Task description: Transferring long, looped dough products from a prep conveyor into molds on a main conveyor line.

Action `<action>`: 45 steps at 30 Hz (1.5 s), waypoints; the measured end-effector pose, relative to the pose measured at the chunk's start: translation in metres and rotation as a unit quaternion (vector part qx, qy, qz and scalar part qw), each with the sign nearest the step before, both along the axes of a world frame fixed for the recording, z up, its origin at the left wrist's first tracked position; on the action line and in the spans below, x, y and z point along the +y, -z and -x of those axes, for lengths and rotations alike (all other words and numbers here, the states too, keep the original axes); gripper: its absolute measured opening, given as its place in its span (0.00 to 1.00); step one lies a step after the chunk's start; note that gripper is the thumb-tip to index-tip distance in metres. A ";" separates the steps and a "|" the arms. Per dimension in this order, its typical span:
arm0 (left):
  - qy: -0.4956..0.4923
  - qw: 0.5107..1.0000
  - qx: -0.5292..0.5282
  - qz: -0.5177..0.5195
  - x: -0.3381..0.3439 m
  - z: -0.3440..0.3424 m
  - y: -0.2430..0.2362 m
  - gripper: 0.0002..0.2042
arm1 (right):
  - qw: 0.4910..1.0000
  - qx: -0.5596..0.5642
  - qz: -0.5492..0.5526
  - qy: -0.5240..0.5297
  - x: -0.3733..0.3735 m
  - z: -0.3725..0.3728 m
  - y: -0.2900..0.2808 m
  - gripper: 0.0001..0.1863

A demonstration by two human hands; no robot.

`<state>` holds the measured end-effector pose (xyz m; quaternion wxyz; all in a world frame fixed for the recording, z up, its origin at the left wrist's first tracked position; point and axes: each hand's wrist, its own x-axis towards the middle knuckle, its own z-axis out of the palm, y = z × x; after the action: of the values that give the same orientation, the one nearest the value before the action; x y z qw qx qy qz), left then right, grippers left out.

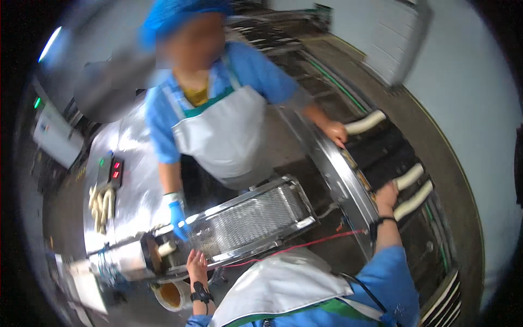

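My left hand [196,266] is open, fingers extended, at the near side of a metal mesh conveyor [245,220]. It holds nothing, and a short piece of dough [166,248] lies close by at the machine's outlet. Out to the right, my right hand [386,195] is closed at the near end of a white dough strip [409,177] on a dark grooved tray [376,150]. A second dough strip [413,200] lies beside it, its near end by my wrist. My fingertips there are partly hidden.
A co-worker [218,120] stands opposite, their blue-gloved hand [177,219] over the conveyor and their bare hand at another dough strip [366,123]. Dough pieces [101,207] lie on the steel table [136,163]. Below are a bucket [171,295] and red cord [305,245].
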<state>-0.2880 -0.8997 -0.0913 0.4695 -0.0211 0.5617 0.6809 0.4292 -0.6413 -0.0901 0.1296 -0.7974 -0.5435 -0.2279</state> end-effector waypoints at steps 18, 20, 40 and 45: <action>-0.218 0.970 0.045 0.093 -0.081 0.039 0.042 0.24 | 0.964 0.114 0.172 -0.167 -0.164 0.163 -0.025 0.38; -0.214 0.964 0.107 0.117 -0.088 0.055 0.057 0.22 | 0.937 0.205 0.199 -0.200 -0.178 0.164 -0.012 0.34; 0.024 0.724 0.568 0.390 -0.105 0.101 0.064 0.37 | 0.940 0.245 0.149 -0.187 -0.265 0.152 0.044 0.12; 0.032 0.726 0.590 0.352 -0.090 0.112 0.040 0.38 | 0.934 0.260 0.170 -0.178 -0.274 0.137 0.059 0.13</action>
<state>-0.3999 -0.9894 -0.1314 0.0238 0.2397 0.9249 0.2941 0.2922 -0.9153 -0.1490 0.1671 -0.7288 -0.6549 0.1101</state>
